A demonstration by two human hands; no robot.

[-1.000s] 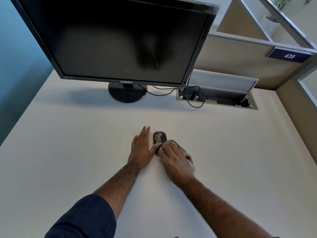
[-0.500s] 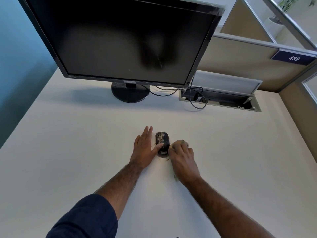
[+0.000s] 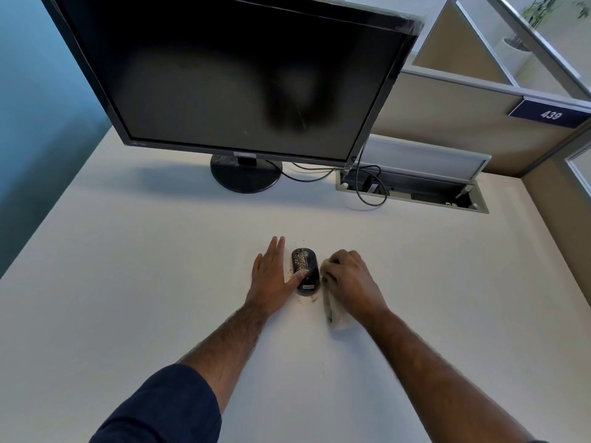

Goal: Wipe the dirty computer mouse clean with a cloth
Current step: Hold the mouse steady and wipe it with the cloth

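The left hand [image 3: 270, 276] lies flat on the table [image 3: 160, 282], fingers straight and together, pointing away from the person. Its thumb is stretched to the right and rests on the top of the mouse [image 3: 305, 270]. The mouse sits between the two hands, touching the left thumb and just left of the right hand's knuckles. It is black, lying lengthwise, with pale grit over its far half and a small label at its near end.

The right hand [image 3: 350, 279] is bunched, fingers curled tight round the cloth [image 3: 335, 311]. The cloth's loose end trails out beneath the palm toward the person and lies on the table. I cannot tell whether the cloth touches the mouse's side.

Crumbs [image 3: 308, 300] lie on the table just nearer the person than the mouse, between the two wrists.

Well beyond the hands stands a dark monitor [image 3: 240, 75] on a round base. Beyond the right hand is an open cable tray [image 3: 412, 187] set into the table.
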